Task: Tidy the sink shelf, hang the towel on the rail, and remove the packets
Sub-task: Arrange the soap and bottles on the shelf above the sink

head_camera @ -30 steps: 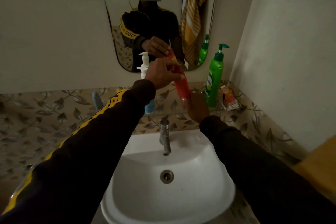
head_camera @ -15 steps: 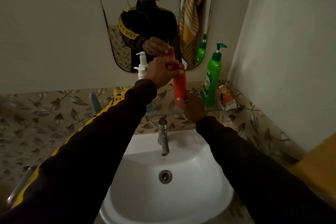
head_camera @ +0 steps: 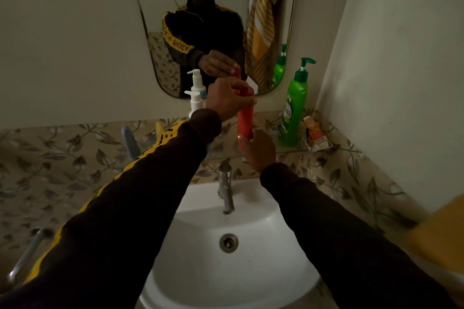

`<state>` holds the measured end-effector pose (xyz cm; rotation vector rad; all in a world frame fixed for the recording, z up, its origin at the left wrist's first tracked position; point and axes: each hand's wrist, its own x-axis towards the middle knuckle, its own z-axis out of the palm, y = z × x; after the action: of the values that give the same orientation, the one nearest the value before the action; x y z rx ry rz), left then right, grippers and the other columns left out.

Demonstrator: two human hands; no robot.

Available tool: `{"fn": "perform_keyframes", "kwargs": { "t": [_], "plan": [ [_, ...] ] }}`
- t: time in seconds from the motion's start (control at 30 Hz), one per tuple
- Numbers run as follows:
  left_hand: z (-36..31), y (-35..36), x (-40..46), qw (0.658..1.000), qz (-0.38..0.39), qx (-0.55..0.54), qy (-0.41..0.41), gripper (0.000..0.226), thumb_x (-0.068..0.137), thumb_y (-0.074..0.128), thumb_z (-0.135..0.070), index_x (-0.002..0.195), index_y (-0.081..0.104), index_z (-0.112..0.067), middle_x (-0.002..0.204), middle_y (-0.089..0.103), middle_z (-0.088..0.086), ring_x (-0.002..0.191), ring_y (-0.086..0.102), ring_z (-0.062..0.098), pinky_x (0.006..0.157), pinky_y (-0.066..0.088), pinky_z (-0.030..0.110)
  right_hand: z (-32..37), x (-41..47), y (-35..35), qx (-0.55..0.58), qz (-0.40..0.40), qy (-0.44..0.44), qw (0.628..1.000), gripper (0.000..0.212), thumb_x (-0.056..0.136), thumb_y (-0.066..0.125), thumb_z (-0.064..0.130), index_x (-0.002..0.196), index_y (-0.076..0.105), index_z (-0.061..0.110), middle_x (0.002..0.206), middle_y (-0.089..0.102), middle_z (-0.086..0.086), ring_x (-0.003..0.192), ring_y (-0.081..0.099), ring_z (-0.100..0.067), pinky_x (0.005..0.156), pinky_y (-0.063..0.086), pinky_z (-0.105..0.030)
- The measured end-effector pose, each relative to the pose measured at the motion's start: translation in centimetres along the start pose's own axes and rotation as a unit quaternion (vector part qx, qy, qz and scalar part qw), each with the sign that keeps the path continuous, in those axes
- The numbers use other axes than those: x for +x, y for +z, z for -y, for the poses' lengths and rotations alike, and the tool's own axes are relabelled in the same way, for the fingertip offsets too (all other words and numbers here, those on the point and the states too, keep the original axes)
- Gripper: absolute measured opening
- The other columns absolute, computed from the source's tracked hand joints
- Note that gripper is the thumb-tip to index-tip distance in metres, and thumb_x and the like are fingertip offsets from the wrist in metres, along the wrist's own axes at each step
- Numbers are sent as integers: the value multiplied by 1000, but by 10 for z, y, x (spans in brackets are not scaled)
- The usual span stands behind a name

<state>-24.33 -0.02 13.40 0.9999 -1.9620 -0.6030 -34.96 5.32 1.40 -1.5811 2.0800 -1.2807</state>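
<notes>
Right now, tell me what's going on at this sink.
A person stands at the white sink, working on an orange-red bottle held upright over the glass shelf. The left hand grips its top, around the cap, while the right hand holds its base. Beside it on the shelf stand a green pump bottle and a white pump bottle, with an orange packet in the corner. The mirror shows a striped yellow towel hanging on a rail.
</notes>
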Motion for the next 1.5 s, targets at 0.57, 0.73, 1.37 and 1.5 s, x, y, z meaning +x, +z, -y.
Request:
{"fn": "perform_keyframes", "kwargs": {
  "t": [0.57, 0.73, 1.37, 1.5],
  "plan": [
    [17, 5, -2, 1000, 18, -14, 13, 38, 77, 82, -27, 110, 70, -15, 109, 71, -2, 99, 67, 8, 81, 56, 20, -5, -1, 7, 19, 7, 19, 1000, 31, 91, 68, 33, 111, 65, 9, 105, 71, -11, 93, 69, -28, 79, 56, -36],
    [16, 7, -4, 1000, 14, -5, 15, 43, 78, 81, -27, 116, 68, -13, 115, 69, 1, 103, 65, 11, 82, 55, 21, -7, -1, 6, 49, 30, 36, 998, 35, 89, 70, 31, 116, 64, 10, 106, 72, -11, 93, 70, -29, 80, 60, -49],
    [-5, 10, -22, 988, -123, 3, 98, 36, 81, 70, -22, 115, 66, -12, 111, 65, -1, 100, 63, 17, 87, 55, 42, -7, -16, -39, 48, -114, -24, 992, 64, 91, 46, 68, 122, 55, 13, 122, 60, -13, 115, 55, -25, 107, 43, -44],
    [-19, 22, -22, 982, -142, 3, 126, 35, 80, 71, -21, 114, 67, -12, 106, 67, 2, 92, 64, 16, 83, 54, 31, -5, -12, -63, 17, -215, -42, 976, 47, 103, 46, 35, 134, 55, 1, 128, 61, -20, 121, 55, -35, 106, 41, -45]
  ]
}}
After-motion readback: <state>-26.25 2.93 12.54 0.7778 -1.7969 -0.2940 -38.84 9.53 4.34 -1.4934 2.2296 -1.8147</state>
